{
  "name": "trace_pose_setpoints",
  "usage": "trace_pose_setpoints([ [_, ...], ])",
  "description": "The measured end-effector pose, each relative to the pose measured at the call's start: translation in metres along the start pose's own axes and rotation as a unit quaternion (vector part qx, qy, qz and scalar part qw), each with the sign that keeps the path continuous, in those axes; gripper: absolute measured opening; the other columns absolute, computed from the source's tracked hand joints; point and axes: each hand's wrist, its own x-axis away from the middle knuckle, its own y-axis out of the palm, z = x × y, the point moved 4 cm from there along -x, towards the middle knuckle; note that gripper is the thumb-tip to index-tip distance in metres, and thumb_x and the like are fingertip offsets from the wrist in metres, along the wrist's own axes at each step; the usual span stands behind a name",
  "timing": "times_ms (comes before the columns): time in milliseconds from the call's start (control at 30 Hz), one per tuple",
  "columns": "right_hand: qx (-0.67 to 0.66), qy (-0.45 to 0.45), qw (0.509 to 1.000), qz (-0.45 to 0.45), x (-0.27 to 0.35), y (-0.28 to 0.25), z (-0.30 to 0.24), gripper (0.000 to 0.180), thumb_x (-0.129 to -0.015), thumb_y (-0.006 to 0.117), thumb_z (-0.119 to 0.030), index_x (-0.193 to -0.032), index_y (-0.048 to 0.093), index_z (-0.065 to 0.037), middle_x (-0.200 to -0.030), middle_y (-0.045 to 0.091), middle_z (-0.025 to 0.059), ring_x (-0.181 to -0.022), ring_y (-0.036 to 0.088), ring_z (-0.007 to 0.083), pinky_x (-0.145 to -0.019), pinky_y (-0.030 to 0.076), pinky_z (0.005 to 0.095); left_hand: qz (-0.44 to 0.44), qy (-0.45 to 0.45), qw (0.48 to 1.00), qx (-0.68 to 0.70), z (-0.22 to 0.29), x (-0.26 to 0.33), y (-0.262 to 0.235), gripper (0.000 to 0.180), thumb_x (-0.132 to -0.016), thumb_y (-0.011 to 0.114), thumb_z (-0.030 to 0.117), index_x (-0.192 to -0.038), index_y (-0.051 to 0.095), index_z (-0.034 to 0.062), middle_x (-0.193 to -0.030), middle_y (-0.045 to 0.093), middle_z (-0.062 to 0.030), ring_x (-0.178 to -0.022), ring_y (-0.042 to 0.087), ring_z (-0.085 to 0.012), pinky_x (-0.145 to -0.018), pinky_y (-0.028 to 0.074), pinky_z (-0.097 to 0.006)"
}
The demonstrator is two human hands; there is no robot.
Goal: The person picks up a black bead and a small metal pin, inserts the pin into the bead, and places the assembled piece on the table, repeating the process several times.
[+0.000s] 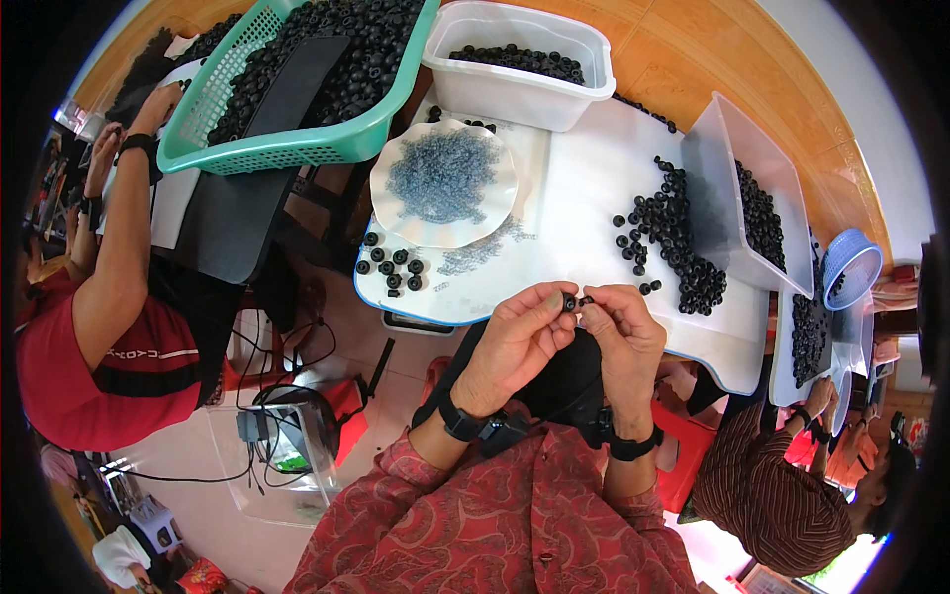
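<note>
My left hand (517, 342) and my right hand (623, 332) meet at the near edge of a white table (584, 188). Together they pinch a small black ring-shaped part (572, 301) between the fingertips; a tiny piece sits at its right side. A scalloped white plate (396, 213) heaped with tiny grey pieces (442, 175) lies ahead to the left. Below the plate sits a small cluster of black rings (393, 268). A larger pile of black rings (673, 243) spreads ahead to the right.
A teal basket (297, 148) of black parts tilts at the far left. A white tub (515, 94) stands at the back, a clear tub (722, 198) on the right, a small blue basket (849, 265) beyond. One person sits left, another lower right.
</note>
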Motion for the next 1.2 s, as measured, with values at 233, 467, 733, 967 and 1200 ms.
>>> trace_pose_setpoints([
  [233,-0.02,-0.019,0.999,0.019,0.0025,0.003,0.0022,0.017,-0.088,0.069,0.008,-0.104,0.071,0.001,-0.1,0.062,0.0056,-0.09,0.064,0.0128,-0.08,0.051,0.0229,-0.004,-0.009,1.0,0.03,-0.0004,0.0004,-0.0033,0.024,-0.102,0.057,0.01,-0.121,0.062,-0.003,-0.092,0.066,-0.0048,-0.083,0.064,-0.0105,-0.075,0.053,-0.023],
  [467,0.024,-0.03,0.999,0.023,0.0033,0.005,-0.0035,0.017,-0.086,0.072,0.007,-0.101,0.072,0.001,-0.099,0.061,0.0047,-0.088,0.062,0.0115,-0.078,0.051,0.0223,0.001,0.0,1.0,0.026,0.0009,0.002,-0.0009,0.023,-0.102,0.058,0.01,-0.12,0.063,-0.0031,-0.094,0.067,-0.0053,-0.082,0.065,-0.0101,-0.075,0.053,-0.023],
  [733,0.031,-0.026,0.999,0.027,0.0032,0.006,-0.0015,0.018,-0.084,0.073,0.006,-0.101,0.073,0.0,-0.098,0.061,0.0034,-0.086,0.061,0.0105,-0.075,0.05,0.0216,0.024,0.01,1.0,0.012,0.0002,0.003,-0.002,0.022,-0.101,0.058,0.01,-0.119,0.063,-0.0026,-0.092,0.068,-0.0049,-0.08,0.066,-0.0096,-0.072,0.053,-0.022],
  [967,0.021,-0.029,0.999,0.029,0.0028,0.0067,0.0015,0.017,-0.084,0.073,0.006,-0.1,0.073,0.0,-0.098,0.061,0.0034,-0.086,0.061,0.0107,-0.075,0.05,0.0218,0.037,0.031,0.998,-0.029,0.0017,0.0042,-0.0017,0.021,-0.1,0.06,0.007,-0.118,0.065,-0.0024,-0.09,0.068,-0.0048,-0.078,0.065,-0.0098,-0.07,0.053,-0.022],
  [1200,0.041,-0.043,0.998,0.026,0.0033,0.0091,-0.0006,0.016,-0.085,0.072,0.006,-0.1,0.071,0.0,-0.099,0.061,0.0041,-0.087,0.06,0.0112,-0.075,0.05,0.0228,0.05,0.039,0.996,-0.067,0.0043,0.0066,-0.002,0.023,-0.099,0.062,0.007,-0.119,0.066,-0.0021,-0.088,0.067,-0.0048,-0.075,0.064,-0.01,-0.067,0.053,-0.021],
])
